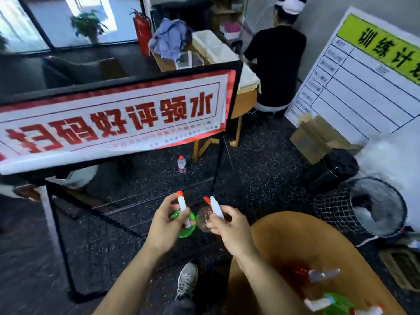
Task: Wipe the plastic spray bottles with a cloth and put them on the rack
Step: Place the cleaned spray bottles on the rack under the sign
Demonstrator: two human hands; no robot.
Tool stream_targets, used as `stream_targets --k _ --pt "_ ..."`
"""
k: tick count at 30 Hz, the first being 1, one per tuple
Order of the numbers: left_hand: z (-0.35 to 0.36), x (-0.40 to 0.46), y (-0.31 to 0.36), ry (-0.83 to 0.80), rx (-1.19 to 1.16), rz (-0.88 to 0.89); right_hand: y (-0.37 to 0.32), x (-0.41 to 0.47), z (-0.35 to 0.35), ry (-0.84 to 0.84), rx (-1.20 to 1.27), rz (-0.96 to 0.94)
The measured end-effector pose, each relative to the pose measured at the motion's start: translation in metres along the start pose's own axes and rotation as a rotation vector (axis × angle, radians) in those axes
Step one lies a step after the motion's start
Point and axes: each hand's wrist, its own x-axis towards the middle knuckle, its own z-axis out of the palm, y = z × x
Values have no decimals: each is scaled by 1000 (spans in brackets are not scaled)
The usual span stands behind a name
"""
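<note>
1. Both hands are out in front, each with a bottle: the left hand [164,220] has its fingers curled round a green translucent plastic spray bottle with a white head and orange nozzle [185,220], and the right hand [227,223] pinches the white neck of a clear plastic spray bottle with an orange trigger tip [210,214].
2. The two bottles sit side by side between the hands, bodies almost touching, long axes near upright with nozzles tipped away from the person.
3. The black metal wire rack [136,214] lies just beyond and below both hands, its shelf bars running left to right, so I judge the move to be forward and down.
4. The left hand looks marginally nearer the shelf.
5. No cloth shows in either hand.
6. More spray bottles [322,294] lie on the round tan bench [284,235], near the right elbow.
</note>
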Motion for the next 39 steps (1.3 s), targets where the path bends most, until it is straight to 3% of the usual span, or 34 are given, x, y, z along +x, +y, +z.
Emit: stream_targets --k 15,25,39 --pt "19 151 -14 -100 -69 -183 3 173 37 130 -98 182" --pt "23 168 -28 -155 -77 -255 8 204 42 151 -145 195" --pt "19 167 -35 -170 -101 -157 14 213 54 163 -307 154"
